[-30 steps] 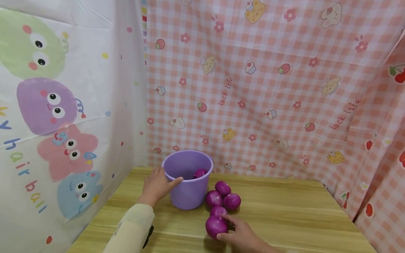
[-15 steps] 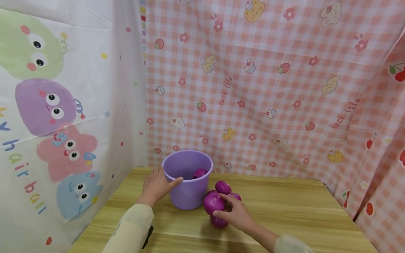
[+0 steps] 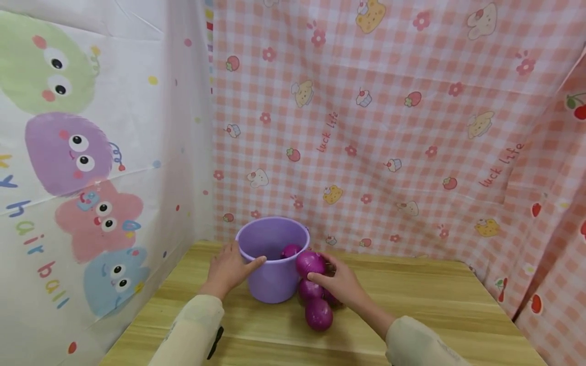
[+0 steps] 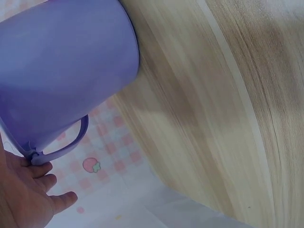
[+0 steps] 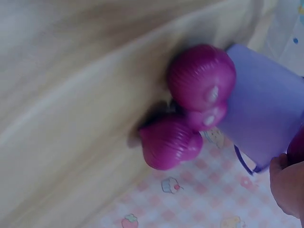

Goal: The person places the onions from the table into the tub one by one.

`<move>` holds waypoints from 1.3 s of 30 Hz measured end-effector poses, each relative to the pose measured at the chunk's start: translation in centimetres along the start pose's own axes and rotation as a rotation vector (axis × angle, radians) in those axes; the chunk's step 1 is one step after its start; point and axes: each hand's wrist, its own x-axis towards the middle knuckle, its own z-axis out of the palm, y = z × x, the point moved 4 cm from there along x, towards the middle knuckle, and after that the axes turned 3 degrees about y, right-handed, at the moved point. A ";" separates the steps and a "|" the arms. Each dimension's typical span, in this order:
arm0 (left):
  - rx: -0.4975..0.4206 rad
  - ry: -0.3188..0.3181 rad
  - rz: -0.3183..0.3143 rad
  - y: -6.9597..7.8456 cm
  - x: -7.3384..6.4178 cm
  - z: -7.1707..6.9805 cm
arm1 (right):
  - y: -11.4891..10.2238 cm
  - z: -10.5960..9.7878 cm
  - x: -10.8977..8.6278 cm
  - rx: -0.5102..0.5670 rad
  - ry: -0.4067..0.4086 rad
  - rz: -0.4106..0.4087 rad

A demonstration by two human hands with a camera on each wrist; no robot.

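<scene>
In the head view my right hand (image 3: 341, 282) grips a purple onion (image 3: 310, 265) between thumb and fingers, raised beside the bucket's right rim. The right wrist view shows part of that held onion (image 5: 297, 147) at its edge. My left hand (image 3: 229, 270) rests against the front left of the purple bucket (image 3: 272, 282), thumb along the rim; its fingers (image 4: 45, 182) look extended by the handle joint. Inside the bucket lies another onion (image 3: 291, 250). Below the right hand sit a middle onion (image 3: 311, 290), a front onion (image 3: 319, 314) and a partly covered onion (image 3: 332, 298).
The bucket stands on a wood-grain table (image 3: 412, 305), whose right edge slopes toward me. Behind it hangs a pink checked cloth (image 3: 389, 127); a white cartoon cloth (image 3: 178, 152) hangs at the left. The bucket's handle (image 4: 71, 145) droops on its outer side.
My right hand has carried the onion up and away from me, from the table's front to the bucket's right rim. The front onion has shifted slightly toward me. My left hand stays put.
</scene>
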 end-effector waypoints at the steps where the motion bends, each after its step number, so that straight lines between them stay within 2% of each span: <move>1: 0.002 0.000 -0.001 0.0 0.0 0.0 | -0.2 0.0 0.4 0.014 -0.002 -0.011; 6: 0.005 0.006 0.001 -0.1 0.1 -0.1 | -1.4 0.0 2.1 0.016 0.015 -0.027; 14: 0.014 0.019 0.019 0.0 0.1 -0.2 | -2.6 0.5 4.5 -0.108 0.065 -0.017; 20: 0.027 0.019 0.023 0.3 0.1 -0.2 | -3.3 1.8 5.9 -0.130 0.065 -0.068; 27: 0.039 0.017 0.028 0.7 0.1 -0.2 | -4.3 3.8 6.7 -0.223 0.042 -0.096; 33: 0.060 0.010 0.016 0.9 0.0 -0.4 | -4.9 4.9 6.5 -0.191 0.014 -0.065; 39: 0.043 0.027 0.010 0.4 0.1 -0.3 | -4.2 4.5 6.4 -0.108 0.045 -0.044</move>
